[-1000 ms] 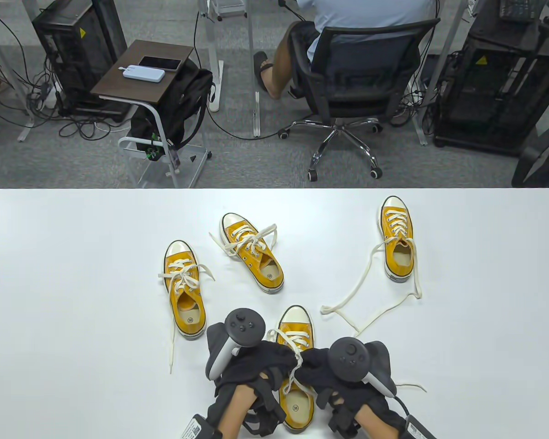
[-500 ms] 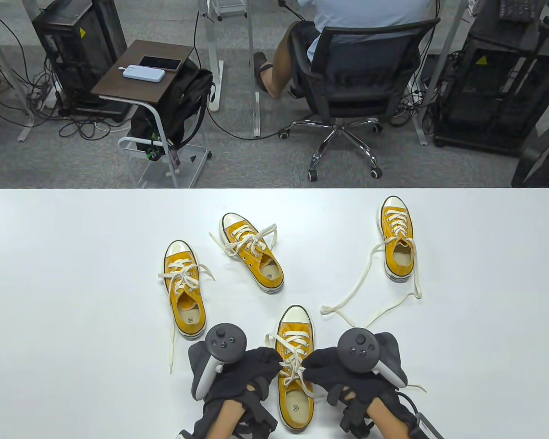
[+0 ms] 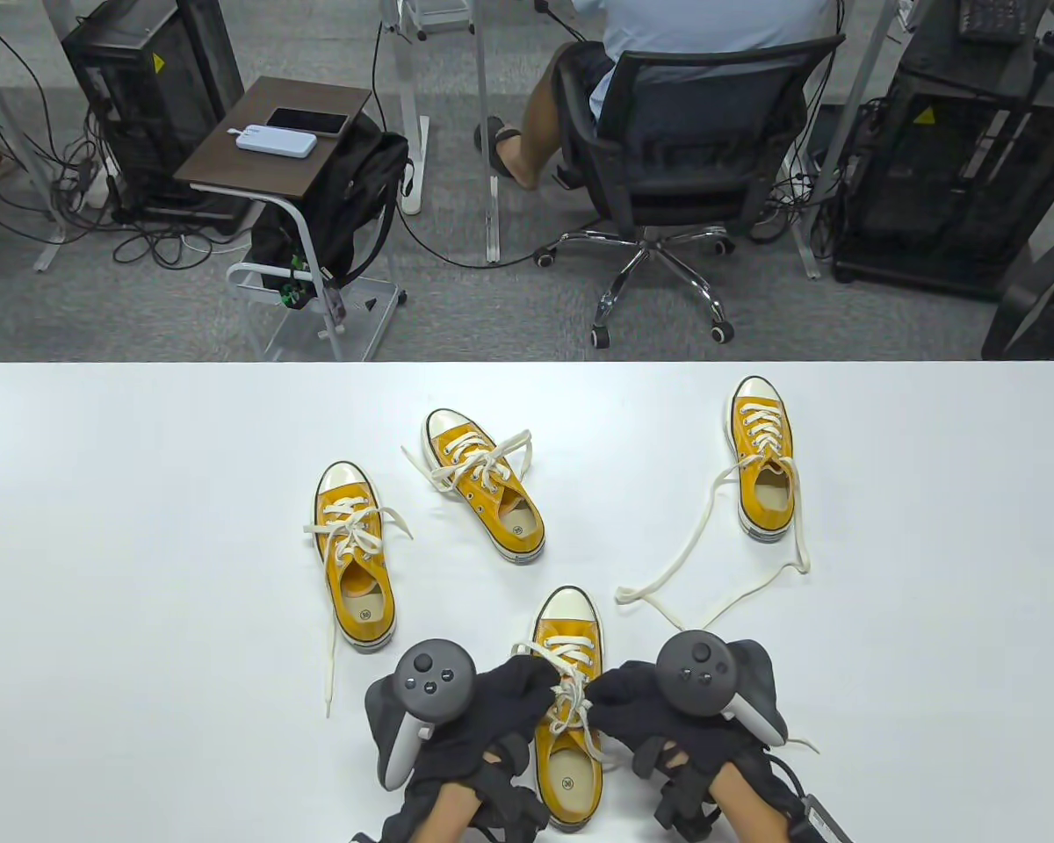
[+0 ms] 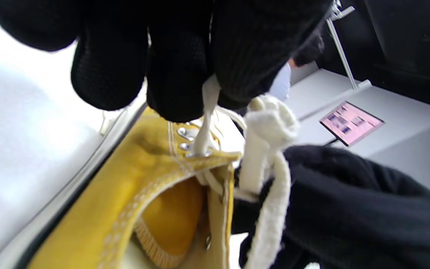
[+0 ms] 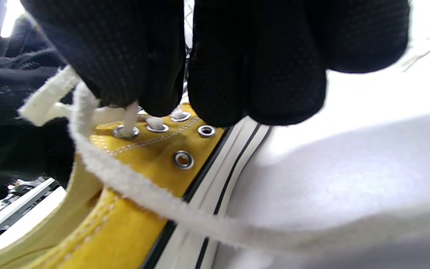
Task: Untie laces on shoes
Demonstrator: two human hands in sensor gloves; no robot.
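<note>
A yellow sneaker (image 3: 567, 702) with cream laces lies near the table's front edge, toe pointing away. My left hand (image 3: 514, 685) is at its left side and pinches a lace strand (image 4: 208, 112) just above an eyelet. My right hand (image 3: 619, 694) is at its right side and pinches a lace strand (image 5: 130, 116) above the top eyelet. The knot (image 3: 573, 694) sits between the two hands. A loose lace end (image 5: 155, 201) trails across the right wrist view.
Three more yellow sneakers lie on the white table (image 3: 140, 527): one at the left (image 3: 354, 555), one in the middle (image 3: 485, 493), both with laces tied loosely, and one at the far right (image 3: 762, 457) with long laces spread out (image 3: 711, 571).
Both hands pulled apart from over the shoe to its sides, then moved in again onto the laces near the knot. The other shoes have not moved.
</note>
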